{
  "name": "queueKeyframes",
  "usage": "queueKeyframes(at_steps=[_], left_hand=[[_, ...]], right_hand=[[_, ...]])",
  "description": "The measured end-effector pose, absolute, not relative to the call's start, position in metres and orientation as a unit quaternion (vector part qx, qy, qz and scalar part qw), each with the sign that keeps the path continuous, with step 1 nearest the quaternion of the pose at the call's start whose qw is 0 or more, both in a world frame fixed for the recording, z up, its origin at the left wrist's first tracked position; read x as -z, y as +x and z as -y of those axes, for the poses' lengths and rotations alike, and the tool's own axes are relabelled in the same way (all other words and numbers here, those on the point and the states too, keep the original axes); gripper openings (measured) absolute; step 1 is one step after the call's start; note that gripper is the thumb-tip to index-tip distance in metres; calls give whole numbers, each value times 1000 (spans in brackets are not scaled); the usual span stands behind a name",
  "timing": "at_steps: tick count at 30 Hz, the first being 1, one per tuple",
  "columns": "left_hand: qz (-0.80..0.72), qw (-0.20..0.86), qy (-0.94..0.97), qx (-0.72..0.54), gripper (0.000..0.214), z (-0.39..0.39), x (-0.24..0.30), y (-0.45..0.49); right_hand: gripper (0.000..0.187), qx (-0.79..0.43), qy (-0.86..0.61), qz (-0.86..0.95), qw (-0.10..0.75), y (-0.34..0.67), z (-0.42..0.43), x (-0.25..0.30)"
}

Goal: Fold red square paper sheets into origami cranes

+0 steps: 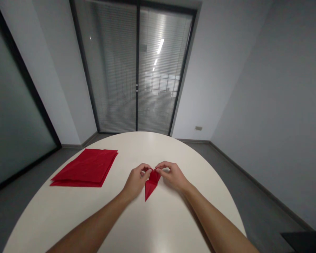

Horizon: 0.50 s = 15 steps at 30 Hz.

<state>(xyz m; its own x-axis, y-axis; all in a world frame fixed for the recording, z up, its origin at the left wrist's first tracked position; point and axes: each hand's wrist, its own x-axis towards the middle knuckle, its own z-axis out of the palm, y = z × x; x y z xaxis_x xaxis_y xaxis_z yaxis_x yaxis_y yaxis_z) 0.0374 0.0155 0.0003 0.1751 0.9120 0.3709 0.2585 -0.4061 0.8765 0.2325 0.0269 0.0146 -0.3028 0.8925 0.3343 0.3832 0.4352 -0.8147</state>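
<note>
A small piece of folded red paper [152,186] is held over the middle of the white table, its pointed end toward me. My left hand [137,180] pinches its upper left part between thumb and fingers. On the other side, my right hand [173,174] pinches the upper right part, fingertips close to those of the left. The fingertips cover some of the top edge, so the exact folds there are hidden.
A stack of red paper sheets [85,167] lies on the round white table [126,225] to the left. Beyond the table's far edge stands a glass door with blinds [137,70]. A dark object [305,241] shows at the lower right corner.
</note>
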Motion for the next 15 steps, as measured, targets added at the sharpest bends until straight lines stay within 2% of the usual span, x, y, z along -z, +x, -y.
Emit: queueKeyframes(at_steps=[9, 15], left_hand=[[-406, 377, 666, -499, 15, -17, 4, 39], [-417, 366, 668, -496, 16, -17, 4, 39]], right_hand=[[24, -315, -410, 752, 409, 228, -21, -18], [25, -326, -425, 739, 409, 228, -24, -15]])
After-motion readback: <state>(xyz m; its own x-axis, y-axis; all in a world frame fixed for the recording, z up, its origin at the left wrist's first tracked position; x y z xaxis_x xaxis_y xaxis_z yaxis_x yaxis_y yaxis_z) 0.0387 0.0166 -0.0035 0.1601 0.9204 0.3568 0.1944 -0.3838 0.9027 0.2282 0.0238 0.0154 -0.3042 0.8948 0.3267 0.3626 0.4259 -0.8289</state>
